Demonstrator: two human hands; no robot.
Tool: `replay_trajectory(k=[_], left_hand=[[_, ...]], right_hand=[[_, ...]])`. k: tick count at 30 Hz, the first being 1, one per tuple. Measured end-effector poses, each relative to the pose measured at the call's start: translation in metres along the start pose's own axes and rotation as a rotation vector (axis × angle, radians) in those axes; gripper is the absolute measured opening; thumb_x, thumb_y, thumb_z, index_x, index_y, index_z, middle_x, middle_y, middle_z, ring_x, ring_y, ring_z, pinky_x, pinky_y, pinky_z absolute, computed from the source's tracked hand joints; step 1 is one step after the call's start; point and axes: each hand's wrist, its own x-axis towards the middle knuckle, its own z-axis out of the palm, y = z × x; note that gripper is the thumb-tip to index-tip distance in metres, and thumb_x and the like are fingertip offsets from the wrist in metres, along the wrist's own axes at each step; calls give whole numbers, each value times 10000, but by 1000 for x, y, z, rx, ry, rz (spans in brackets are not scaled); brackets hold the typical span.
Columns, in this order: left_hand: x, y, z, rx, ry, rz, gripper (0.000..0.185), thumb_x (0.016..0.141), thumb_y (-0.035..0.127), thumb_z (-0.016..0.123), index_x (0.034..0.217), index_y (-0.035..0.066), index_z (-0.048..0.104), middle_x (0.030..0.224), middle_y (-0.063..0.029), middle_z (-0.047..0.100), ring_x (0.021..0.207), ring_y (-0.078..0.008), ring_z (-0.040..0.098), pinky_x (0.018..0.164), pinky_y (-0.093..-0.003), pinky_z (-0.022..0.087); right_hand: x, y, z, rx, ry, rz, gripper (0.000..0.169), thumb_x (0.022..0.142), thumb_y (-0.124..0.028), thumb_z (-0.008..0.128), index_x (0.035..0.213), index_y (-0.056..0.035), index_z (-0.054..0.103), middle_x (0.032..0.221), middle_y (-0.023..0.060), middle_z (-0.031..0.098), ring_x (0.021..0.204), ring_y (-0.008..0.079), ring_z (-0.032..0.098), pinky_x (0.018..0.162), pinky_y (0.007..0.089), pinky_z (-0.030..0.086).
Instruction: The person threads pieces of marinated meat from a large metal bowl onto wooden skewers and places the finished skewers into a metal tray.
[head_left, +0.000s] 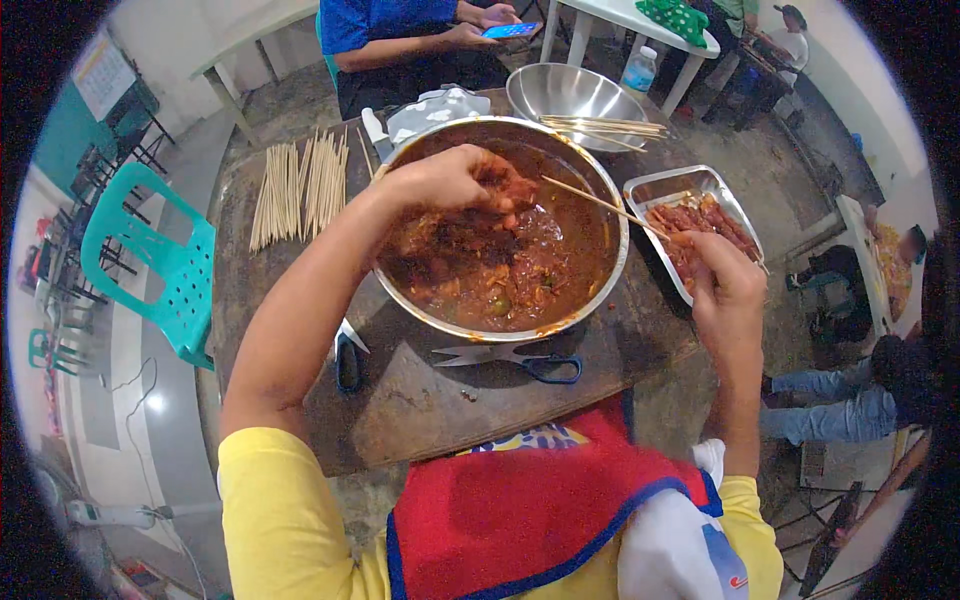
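My left hand (495, 184), coated in red-brown sauce, is over a wide metal basin (501, 335) of marinade. Its fingers are bunched, and I cannot tell whether a piece of meat is among them. Chunks of marinated meat (517, 281) and a small green fruit (499, 304) show in the sauce. On the right, my right hand (720, 281) grips a bamboo skewer (600, 201), whose bare tip points left over the basin. Under and beyond that hand is a rectangular metal tray (637, 184) holding reddish meat (709, 217), partly hidden by my fingers.
Bundled bamboo skewers (300, 191) lie at left on the wooden table (420, 420). Two pairs of scissors (551, 367) (349, 360) are near the basin. A steel bowl (570, 86) carries more skewers (600, 127). A knife (375, 127) lies behind. Someone holds a phone (510, 30) opposite.
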Motion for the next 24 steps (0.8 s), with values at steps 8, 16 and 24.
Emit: replay_trajectory(k=[8,16,24], left_hand=[[-3,4,10,636,204,230,239,663,-31,622,887,47,656,875,-101,661,841,-214,628,762,-337,472],[1,-5,7,885,298,421,308,600,-75,546,877,44,611,860,-176,616,892,-356,590,736,-402,474],[1,-23,-16,1114,509,169,268,645,11,565,898,46,645,865,-186,636,877,-338,611,753,-431,481]], right_hand=[[0,1,1,28,0,-4,172,759,33,561,907,-32,617,843,144,631,775,301,629,662,359,478],[1,0,2,42,-17,16,181,755,50,553,910,-22,613,846,141,633,777,296,630,673,360,480],[0,1,-1,80,-24,27,198,749,62,550,919,-20,611,877,147,637,816,300,631,701,362,481]])
